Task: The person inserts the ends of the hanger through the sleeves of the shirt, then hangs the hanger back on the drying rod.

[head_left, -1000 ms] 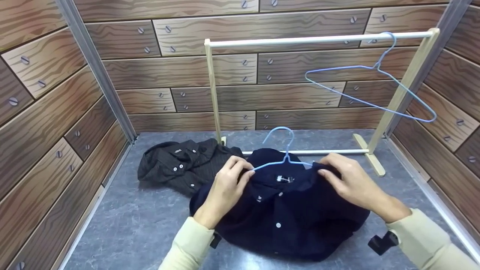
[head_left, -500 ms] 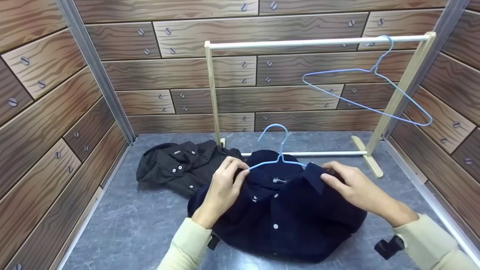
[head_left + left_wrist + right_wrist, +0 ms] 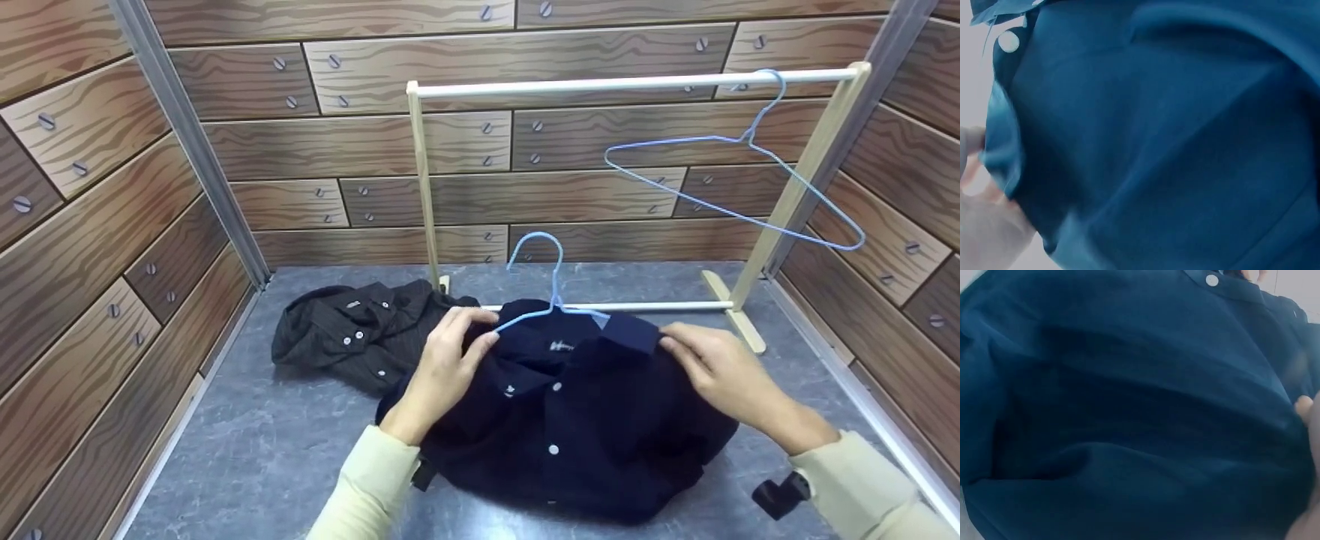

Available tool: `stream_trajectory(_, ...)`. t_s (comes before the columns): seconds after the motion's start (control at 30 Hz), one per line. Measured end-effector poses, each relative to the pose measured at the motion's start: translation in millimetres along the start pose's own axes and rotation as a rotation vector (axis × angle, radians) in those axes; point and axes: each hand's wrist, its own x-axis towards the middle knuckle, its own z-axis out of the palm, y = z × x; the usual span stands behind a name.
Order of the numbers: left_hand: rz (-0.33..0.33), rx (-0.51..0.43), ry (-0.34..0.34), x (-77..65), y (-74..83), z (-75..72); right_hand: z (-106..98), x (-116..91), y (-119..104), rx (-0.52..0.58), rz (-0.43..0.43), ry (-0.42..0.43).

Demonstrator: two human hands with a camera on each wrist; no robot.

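A navy button-up shirt [image 3: 600, 420] lies bunched on the table, its collar towards the rack. Inside its neck sits a blue clothes hanger [image 3: 556, 281], hook upright, both ends of its arms hidden under the cloth. My left hand [image 3: 442, 360] holds the hanger's left arm together with the collar edge between thumb and fingers; cloth shows between those fingers in the left wrist view. With thumb and fingertips my right hand [image 3: 724, 367] pinches the shirt by the right collar and shoulder. In the right wrist view navy cloth [image 3: 1129, 405] hides most of that grip.
A dark grey shirt [image 3: 360, 330] lies crumpled on the table [image 3: 247, 450] at the left. Behind stands a wooden garment rack [image 3: 630, 84] with a white rail. Another blue hanger [image 3: 705, 201] hangs at its right end. Wood-patterned walls [image 3: 285, 150] enclose three sides.
The hanger's hook has risen and shifted left. My right hand has moved slightly right, drawing the collar flap over the hanger's right arm. The left hand has barely moved.
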Motion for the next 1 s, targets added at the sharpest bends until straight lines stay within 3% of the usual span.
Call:
stream_trajectory(0.17,-0.060,-0.051,-0.104,10.8,-10.7,-6.1,-3.0,4.8,3.4,-0.136,-0.009,0.089)
stream_trajectory(0.43,-0.071,0.068,-0.212,44.8,-22.0,-21.8,-4.3,15.5,9.3,-0.183,0.057,0.142)
stream_trajectory(0.67,-0.077,0.111,-0.327,76.9,-23.4,-32.3,-5.2,28.4,16.6,-0.209,0.054,0.150)
stream_trajectory(0.83,-0.023,0.298,-0.398,107.9,-16.2,-41.1,-8.8,40.2,21.7,-0.235,0.054,0.154)
stream_trajectory(0.9,-0.008,0.392,-0.392,122.2,-10.5,-46.7,-10.0,45.3,23.4,-0.249,0.054,0.150)
stream_trajectory(1.0,-0.045,0.511,-0.371,145.1,-0.2,-54.4,-10.9,52.6,25.8,-0.264,0.054,0.140)
